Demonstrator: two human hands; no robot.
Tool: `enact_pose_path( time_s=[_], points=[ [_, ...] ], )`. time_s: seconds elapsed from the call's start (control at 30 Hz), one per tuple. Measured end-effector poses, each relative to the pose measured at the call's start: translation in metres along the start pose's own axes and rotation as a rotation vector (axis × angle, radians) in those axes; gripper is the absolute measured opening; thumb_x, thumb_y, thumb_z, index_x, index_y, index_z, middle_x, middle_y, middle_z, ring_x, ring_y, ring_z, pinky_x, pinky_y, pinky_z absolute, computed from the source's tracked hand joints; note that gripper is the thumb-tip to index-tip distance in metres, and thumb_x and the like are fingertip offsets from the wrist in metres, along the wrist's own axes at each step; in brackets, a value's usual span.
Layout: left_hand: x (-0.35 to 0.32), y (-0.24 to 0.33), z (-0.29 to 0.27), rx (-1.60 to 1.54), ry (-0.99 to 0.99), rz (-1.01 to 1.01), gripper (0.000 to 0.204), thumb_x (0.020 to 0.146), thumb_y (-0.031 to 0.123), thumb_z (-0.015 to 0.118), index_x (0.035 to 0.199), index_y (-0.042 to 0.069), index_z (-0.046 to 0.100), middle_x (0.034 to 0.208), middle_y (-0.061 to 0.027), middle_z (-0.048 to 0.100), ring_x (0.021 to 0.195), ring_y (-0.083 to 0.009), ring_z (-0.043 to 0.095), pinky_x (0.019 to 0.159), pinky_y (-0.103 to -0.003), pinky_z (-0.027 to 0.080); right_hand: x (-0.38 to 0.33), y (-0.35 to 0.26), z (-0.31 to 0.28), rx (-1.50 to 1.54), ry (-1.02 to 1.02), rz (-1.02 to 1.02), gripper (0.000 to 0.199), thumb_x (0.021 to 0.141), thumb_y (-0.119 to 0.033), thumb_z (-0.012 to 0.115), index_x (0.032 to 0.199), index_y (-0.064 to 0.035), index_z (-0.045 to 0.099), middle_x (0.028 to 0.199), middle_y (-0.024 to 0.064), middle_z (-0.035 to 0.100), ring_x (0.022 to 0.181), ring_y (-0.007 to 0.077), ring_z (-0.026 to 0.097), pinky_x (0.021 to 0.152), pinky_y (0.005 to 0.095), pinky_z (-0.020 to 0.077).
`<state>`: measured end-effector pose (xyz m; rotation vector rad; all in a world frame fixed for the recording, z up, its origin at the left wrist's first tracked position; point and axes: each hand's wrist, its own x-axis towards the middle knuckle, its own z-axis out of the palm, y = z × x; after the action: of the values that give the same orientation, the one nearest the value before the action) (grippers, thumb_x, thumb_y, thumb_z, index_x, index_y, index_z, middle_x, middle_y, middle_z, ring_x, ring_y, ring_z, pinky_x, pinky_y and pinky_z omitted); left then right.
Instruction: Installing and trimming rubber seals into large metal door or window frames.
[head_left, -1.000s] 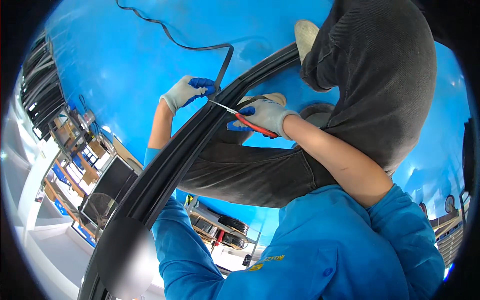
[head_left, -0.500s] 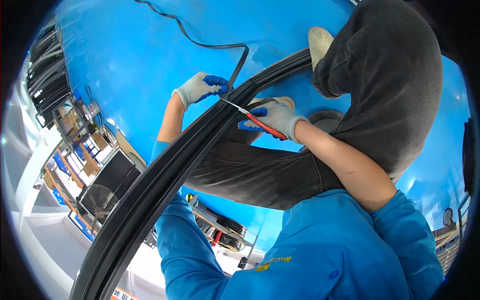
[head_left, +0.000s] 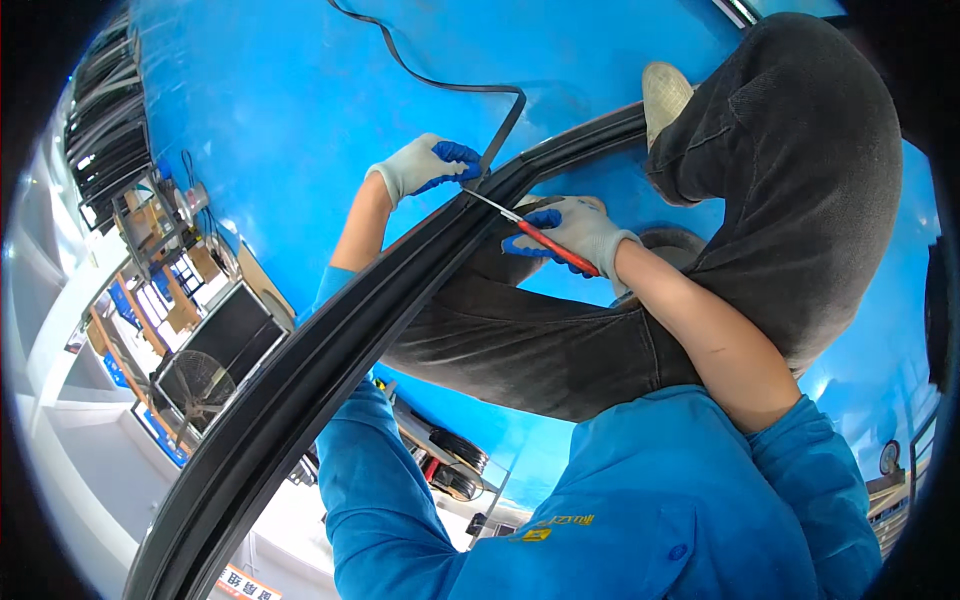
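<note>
L hand [head_left: 428,168] pinched on blk strip [head_left: 506,128], strip running up & away from it, R hand [head_left: 582,226] wrapped rnd red-handled tool [head_left: 548,243], tip nr L hand, blk frame [head_left: 385,290] btwn hands

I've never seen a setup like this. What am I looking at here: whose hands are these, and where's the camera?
There's no machine: these are a person's own gloved hands. A wide camera worn on the head looks down at them, so straight edges bend near the rim. The right hand holds a red-handled tool, its metal tip over a long black rail slanting across the view. Near that tip, the left hand seems to pinch a thin black strip, which trails away over the blue floor.
</note>
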<state>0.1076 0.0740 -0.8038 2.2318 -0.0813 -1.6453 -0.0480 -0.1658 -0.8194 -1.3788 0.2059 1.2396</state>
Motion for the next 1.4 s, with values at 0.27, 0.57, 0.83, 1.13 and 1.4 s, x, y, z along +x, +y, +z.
enact_pose_path(
  time_s=[0.27,0.57,0.83,1.13,1.4],
  points=[
    [0.000,-0.001,0.002,0.002,0.025,-0.001,0.028,0.089,0.024,0.069,0.109,0.006,0.078,0.096,-0.0007,0.076,0.083,-0.0118,0.064,0.081,-0.025,0.051,-0.002,0.001,0.001,0.012,0.008,0.025,0.051,0.081,-0.048,0.080,0.107,-0.0049,0.074,0.081,0.0044,0.071,0.065,0.0145,0.061,0.064,0.0239,0.0466],
    [0.001,-0.004,0.006,-0.262,0.095,0.137,0.025,0.092,0.015,0.063,0.107,-0.001,0.076,0.096,-0.0071,0.076,0.081,-0.0143,0.064,0.084,-0.026,0.052,-0.016,-0.013,-0.004,-0.075,-0.061,0.037,0.048,0.084,-0.043,0.078,0.111,-0.0036,0.073,0.081,0.0048,0.070,0.065,0.0146,0.061,0.061,0.0267,0.0479],
    [-0.016,0.035,0.003,-0.476,0.112,0.163,0.024,0.091,0.011,0.061,0.106,-0.004,0.074,0.094,-0.0101,0.074,0.081,-0.0163,0.064,0.083,-0.029,0.053,0.002,0.009,-0.011,0.469,0.318,-0.125,0.038,0.087,-0.027,0.075,0.117,-0.0042,0.067,0.085,0.0069,0.067,0.067,0.0147,0.061,0.060,0.0287,0.0494],
    [-0.037,0.051,-0.009,-0.321,-0.142,0.234,0.027,0.091,0.011,0.063,0.110,-0.004,0.073,0.098,-0.0083,0.074,0.084,-0.0158,0.067,0.088,-0.028,0.054,0.004,-0.062,-0.027,0.802,0.464,-0.326,0.035,0.084,-0.016,0.075,0.113,-0.0047,0.060,0.087,0.0087,0.064,0.070,0.0174,0.062,0.066,0.0298,0.0525],
    [-0.115,-0.053,-0.010,-0.244,0.752,-0.077,0.033,0.094,0.019,0.065,0.122,0.002,0.070,0.106,-0.0079,0.074,0.091,-0.0180,0.068,0.087,-0.032,0.054,-0.023,-0.163,-0.090,-0.101,0.605,-0.528,0.032,0.091,-0.027,0.056,0.108,-0.0039,0.070,0.098,0.0195,0.074,0.081,0.0320,0.072,0.070,0.0406,0.0581]
  ],
)
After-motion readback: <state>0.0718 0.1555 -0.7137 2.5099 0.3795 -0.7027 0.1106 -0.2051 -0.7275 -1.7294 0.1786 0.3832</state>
